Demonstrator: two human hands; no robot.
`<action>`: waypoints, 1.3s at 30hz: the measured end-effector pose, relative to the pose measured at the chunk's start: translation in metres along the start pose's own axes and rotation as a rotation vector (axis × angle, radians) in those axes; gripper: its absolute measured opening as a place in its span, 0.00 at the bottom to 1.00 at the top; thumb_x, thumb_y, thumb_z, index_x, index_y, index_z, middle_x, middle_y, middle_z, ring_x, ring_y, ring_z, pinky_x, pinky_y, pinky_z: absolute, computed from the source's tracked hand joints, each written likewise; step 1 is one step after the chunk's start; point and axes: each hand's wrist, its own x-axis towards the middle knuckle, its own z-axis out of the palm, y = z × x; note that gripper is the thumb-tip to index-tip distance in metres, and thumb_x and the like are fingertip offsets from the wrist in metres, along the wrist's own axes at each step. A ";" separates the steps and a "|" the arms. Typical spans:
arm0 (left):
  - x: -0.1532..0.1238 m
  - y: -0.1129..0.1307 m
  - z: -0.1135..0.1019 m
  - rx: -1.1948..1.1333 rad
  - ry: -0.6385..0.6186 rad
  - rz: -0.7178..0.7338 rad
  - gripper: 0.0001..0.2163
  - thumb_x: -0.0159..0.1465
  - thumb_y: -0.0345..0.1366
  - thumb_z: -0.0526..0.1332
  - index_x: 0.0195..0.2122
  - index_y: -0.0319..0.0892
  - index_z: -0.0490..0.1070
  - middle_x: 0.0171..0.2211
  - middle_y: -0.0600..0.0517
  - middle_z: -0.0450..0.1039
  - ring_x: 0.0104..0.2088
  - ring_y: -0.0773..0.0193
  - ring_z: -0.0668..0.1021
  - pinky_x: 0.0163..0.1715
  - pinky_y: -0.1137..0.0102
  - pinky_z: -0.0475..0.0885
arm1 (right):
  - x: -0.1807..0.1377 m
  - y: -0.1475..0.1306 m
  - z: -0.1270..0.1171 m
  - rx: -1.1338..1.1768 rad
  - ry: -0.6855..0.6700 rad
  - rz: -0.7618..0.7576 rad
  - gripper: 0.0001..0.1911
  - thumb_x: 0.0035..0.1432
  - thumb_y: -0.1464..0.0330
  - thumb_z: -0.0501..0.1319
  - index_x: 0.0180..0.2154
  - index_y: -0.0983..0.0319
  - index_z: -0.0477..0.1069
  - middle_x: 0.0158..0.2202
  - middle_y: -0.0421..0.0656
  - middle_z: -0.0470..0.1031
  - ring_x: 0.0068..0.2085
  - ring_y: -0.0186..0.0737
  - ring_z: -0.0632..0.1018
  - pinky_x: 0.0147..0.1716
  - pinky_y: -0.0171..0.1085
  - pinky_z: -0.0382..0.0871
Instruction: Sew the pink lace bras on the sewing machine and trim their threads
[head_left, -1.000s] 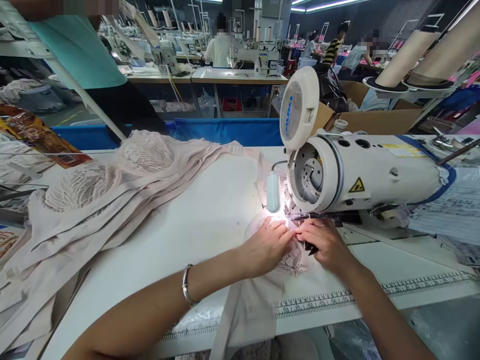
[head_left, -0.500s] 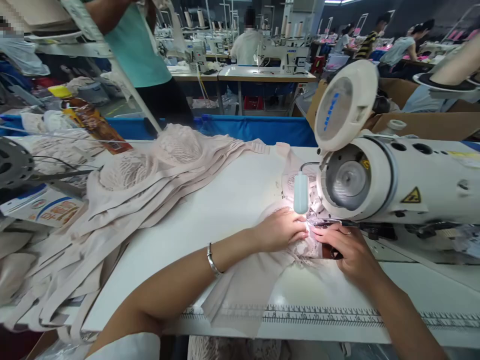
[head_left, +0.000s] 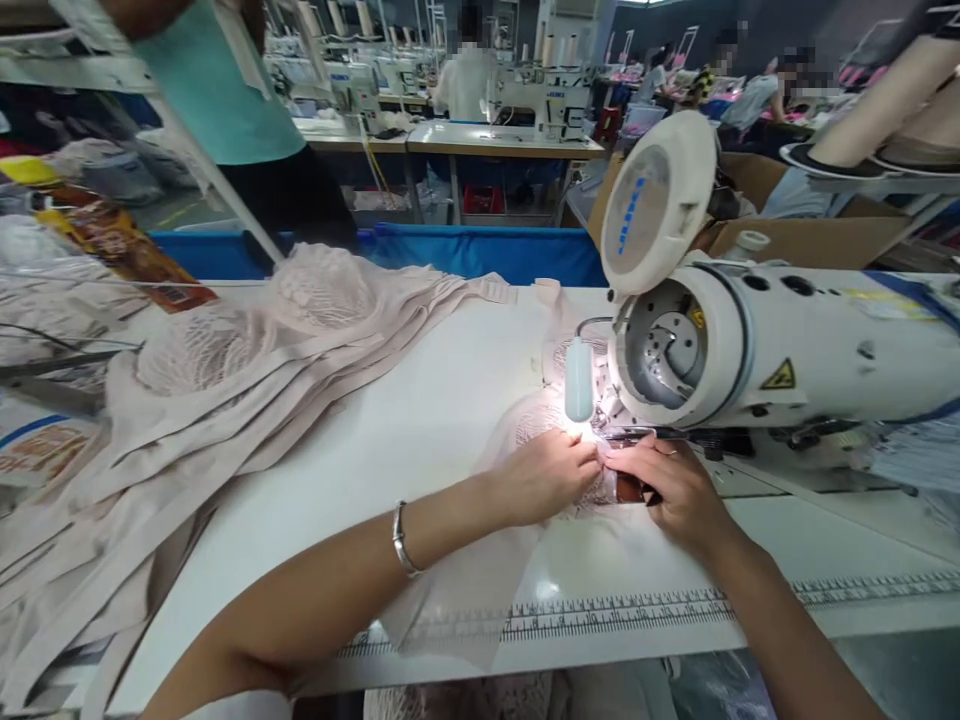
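A pale pink lace bra [head_left: 534, 415] lies under the head of a white sewing machine [head_left: 817, 350], lit by a small lamp [head_left: 578, 380]. My left hand [head_left: 551, 472] has its fingers bent and pressed together on the lace, just left of the needle area. With thumb and fingertips, my right hand [head_left: 671, 490] pinches the lace edge opposite, close to the left fingertips. Below the right fingers is a dark brown patch with a black pointed piece [head_left: 652, 497]; I cannot tell what it is. The needle itself is hidden.
Stacked pale bras [head_left: 300, 350] cover the table's left side, near a tilted drink bottle [head_left: 112, 235]. A printed ruler [head_left: 600, 612] runs along the front edge. The machine's round cover [head_left: 660, 200] stands open. Behind are a blue cloth trough [head_left: 480, 255] and a person in a turquoise top [head_left: 225, 90].
The view has turned slightly right. My left fingers have curled and drawn a little towards me. The machine's round inner part, smooth and blurred before, now shows distinct parts.
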 end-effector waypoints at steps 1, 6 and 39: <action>0.000 0.000 0.001 -0.003 -0.001 0.000 0.12 0.71 0.23 0.49 0.34 0.37 0.71 0.35 0.46 0.72 0.31 0.61 0.69 0.30 0.65 0.63 | 0.000 -0.001 0.000 -0.003 0.002 -0.001 0.20 0.57 0.80 0.57 0.47 0.57 0.77 0.44 0.41 0.82 0.44 0.45 0.79 0.45 0.46 0.73; 0.000 0.000 0.002 -0.009 -0.018 0.000 0.14 0.70 0.22 0.49 0.30 0.37 0.68 0.31 0.48 0.69 0.30 0.62 0.68 0.33 0.65 0.63 | 0.000 -0.003 -0.001 0.025 0.016 -0.018 0.20 0.56 0.82 0.56 0.41 0.57 0.78 0.41 0.40 0.83 0.41 0.43 0.78 0.43 0.45 0.72; -0.003 0.000 -0.002 0.021 0.015 -0.100 0.13 0.71 0.25 0.50 0.44 0.40 0.74 0.38 0.47 0.75 0.36 0.59 0.72 0.40 0.63 0.62 | 0.003 -0.005 0.000 0.018 0.049 -0.046 0.23 0.52 0.83 0.52 0.42 0.57 0.76 0.42 0.42 0.83 0.41 0.43 0.79 0.41 0.46 0.74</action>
